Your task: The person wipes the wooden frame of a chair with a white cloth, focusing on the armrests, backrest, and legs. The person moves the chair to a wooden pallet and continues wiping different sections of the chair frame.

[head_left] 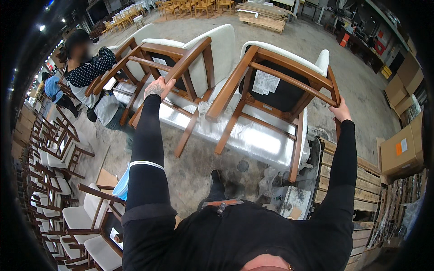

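Note:
Two upholstered wooden chairs lie tipped over in front of me, with brown legs toward me and pale fabric behind. My left hand (158,88) is closed around a wooden part of the left chair (192,58). At the outer side of the right chair (294,82), my right hand (342,112) grips a wooden leg; its fingers are partly hidden. A white printed sheet (266,82) is fixed to the dark underside of the right chair. Beneath both chairs runs a shiny surface (260,140) covered with clear plastic film.
A person (90,67) in a dotted top stands at the left, by another tipped chair (129,67). Several stacked chairs (63,153) crowd the left side. Wooden pallets (366,187) and a cardboard box (401,147) stand at the right. Stacked boards (262,17) lie far back.

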`<state>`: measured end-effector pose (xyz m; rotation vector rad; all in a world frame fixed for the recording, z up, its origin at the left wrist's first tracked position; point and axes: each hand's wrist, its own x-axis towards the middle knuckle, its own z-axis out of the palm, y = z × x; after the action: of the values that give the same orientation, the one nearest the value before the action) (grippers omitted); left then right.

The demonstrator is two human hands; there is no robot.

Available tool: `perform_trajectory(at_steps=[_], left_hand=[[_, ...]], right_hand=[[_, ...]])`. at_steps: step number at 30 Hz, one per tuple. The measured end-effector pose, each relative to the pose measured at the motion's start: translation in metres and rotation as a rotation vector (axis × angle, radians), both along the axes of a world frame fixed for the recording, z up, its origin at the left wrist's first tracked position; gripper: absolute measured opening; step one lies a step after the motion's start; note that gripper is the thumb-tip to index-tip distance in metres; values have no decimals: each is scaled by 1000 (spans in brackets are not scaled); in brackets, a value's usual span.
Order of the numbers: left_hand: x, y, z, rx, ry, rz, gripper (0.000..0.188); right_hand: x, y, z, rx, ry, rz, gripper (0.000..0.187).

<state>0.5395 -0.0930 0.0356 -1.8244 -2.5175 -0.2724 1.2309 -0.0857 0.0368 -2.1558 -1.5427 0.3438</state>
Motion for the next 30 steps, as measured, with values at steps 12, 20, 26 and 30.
perform_trajectory(at_steps=[12,20,26,30], left_hand=[[5,-6,3,-50,46,-22,65],[-32,-47,9,-96,-136,-210,73],[-76,-157,-24,79,-787,-9,62],[-82,-216,-57,215,-1403,190,38]], right_hand=[[-5,-3,5,0,47,-6,90],[-1,-1,-2,63,-41,-23,90],[-3,-2,0,-4,61,-92,91],[-5,1,-2,50,-45,-20,90]])
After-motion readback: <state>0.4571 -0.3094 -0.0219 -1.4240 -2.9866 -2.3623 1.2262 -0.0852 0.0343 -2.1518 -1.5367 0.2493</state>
